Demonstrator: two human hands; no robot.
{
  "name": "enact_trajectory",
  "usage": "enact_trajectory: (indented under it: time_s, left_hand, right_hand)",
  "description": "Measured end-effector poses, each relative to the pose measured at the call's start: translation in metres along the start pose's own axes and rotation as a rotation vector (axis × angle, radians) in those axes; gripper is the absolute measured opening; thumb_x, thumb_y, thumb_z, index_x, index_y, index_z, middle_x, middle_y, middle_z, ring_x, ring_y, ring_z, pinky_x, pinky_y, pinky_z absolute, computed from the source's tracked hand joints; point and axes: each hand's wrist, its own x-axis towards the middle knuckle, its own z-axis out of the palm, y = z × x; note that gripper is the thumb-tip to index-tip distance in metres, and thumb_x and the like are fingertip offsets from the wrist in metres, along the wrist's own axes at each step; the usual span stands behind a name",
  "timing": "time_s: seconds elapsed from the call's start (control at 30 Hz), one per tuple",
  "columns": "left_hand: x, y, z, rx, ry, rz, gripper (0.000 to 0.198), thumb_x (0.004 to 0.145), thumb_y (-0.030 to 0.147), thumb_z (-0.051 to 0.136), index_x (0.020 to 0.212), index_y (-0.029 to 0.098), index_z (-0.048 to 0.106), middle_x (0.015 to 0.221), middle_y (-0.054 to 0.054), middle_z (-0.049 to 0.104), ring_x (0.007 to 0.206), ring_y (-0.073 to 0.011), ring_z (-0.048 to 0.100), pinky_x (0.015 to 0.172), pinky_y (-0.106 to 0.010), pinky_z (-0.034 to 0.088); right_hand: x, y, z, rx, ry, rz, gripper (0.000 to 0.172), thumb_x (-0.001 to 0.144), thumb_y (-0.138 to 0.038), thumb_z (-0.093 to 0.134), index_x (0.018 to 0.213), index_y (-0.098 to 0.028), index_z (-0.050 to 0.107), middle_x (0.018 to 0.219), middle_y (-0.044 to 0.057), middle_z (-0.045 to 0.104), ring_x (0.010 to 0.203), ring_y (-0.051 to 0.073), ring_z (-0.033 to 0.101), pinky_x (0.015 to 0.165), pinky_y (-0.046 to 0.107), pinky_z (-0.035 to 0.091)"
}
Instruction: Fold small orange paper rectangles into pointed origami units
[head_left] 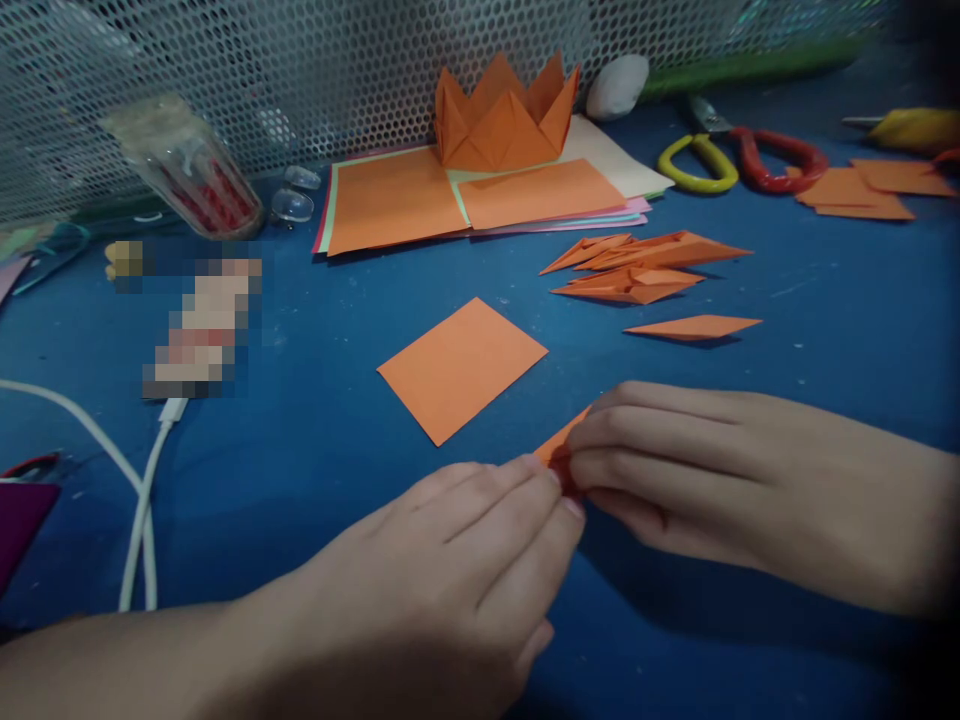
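Note:
Both hands meet over a small piece of orange paper [559, 440], which they mostly cover. My left hand [480, 550] has its fingers together on the paper's lower left end. From the right, my right hand [697, 460] pinches the other end. Just beyond them lies a flat orange rectangle [463, 370] on the blue table [300, 520]. A slim folded orange piece [694, 327] rests above my right hand, with several pointed folded pieces [637, 265] behind it.
An orange paper crown [506, 125] stands on stacked coloured sheets [397, 200] by a mesh panel [337, 60]. Scissors [697, 165] and small orange sheets [855, 190] lie back right. At left are a tilted glass jar [195, 175] and a white cable [146, 500].

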Motion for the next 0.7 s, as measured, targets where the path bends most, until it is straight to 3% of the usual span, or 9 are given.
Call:
enact_trajectory:
  time_s: [0.07,0.33,0.6,0.7]
  left_hand:
    - [0.0,-0.001,-0.001,-0.017,-0.004,-0.005,0.045,0.126,0.019,0.04,0.139,0.004,0.081,0.147,-0.012,0.084,0.139,-0.0245,0.078,0.121,-0.033,0.06]
    - [-0.007,0.001,-0.002,0.031,-0.029,0.03,0.046,0.124,0.015,0.04,0.135,0.004,0.083,0.143,-0.012,0.085,0.135,-0.0231,0.08,0.123,-0.029,0.057]
    - [0.003,-0.001,0.003,0.06,-0.042,0.062,0.05,0.124,0.016,0.038,0.127,0.004,0.087,0.136,-0.012,0.087,0.129,-0.0241,0.081,0.117,-0.029,0.06]
    - [0.004,-0.001,0.002,0.084,-0.038,0.077,0.047,0.124,0.016,0.041,0.129,0.006,0.087,0.139,-0.011,0.087,0.128,-0.0235,0.081,0.116,-0.029,0.061]
  right_hand:
    - [0.005,0.0,-0.003,0.025,-0.021,-0.041,0.048,0.125,-0.02,0.037,0.098,-0.019,0.076,0.089,0.005,0.078,0.082,0.019,0.075,0.074,0.03,0.065]
    - [0.009,-0.001,-0.008,0.19,-0.036,0.14,0.032,0.118,-0.019,0.049,0.094,-0.023,0.071,0.091,0.005,0.074,0.082,0.016,0.078,0.071,0.023,0.065]
    - [0.006,-0.005,0.001,0.246,0.05,0.307,0.019,0.108,-0.02,0.064,0.091,-0.025,0.069,0.088,0.002,0.072,0.072,0.015,0.077,0.062,0.022,0.062]
    - [0.0,-0.009,0.003,0.255,0.097,0.383,0.016,0.106,-0.02,0.067,0.092,-0.027,0.07,0.09,0.002,0.074,0.074,0.017,0.079,0.065,0.027,0.063]
